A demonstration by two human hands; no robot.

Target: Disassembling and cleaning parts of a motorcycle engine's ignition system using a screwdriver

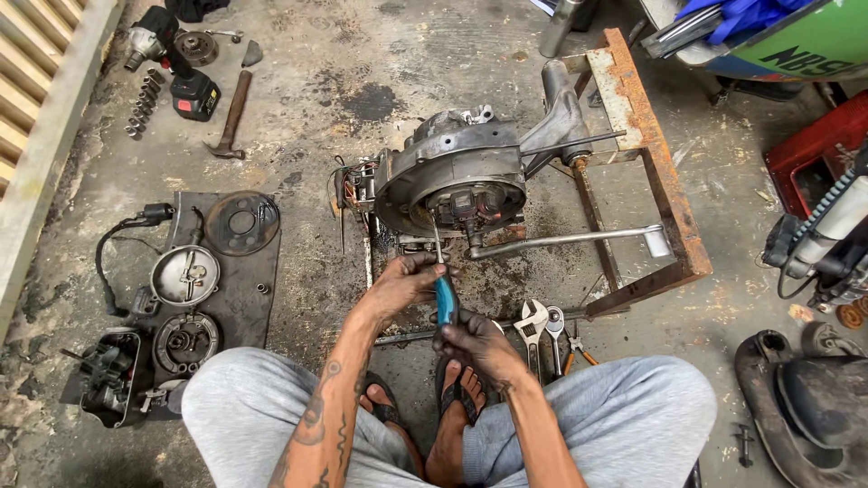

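Note:
A grey scooter engine [457, 176] rests on a rusty metal stand [646, 145], its round open side facing me. A screwdriver with a blue handle [446, 298] points up into that opening. My right hand [477, 342] grips the handle from below. My left hand [407, 278] pinches the metal shaft just above the handle. A long chrome lever [561, 240] sticks out from the engine to the right.
Wrenches and pliers [547, 330] lie on the concrete by my right knee. A dark mat [231, 280] at left carries round covers and engine parts. A hammer [231, 117], sockets and a cordless impact driver [176, 59] lie farther back. Scooter bodywork stands at right.

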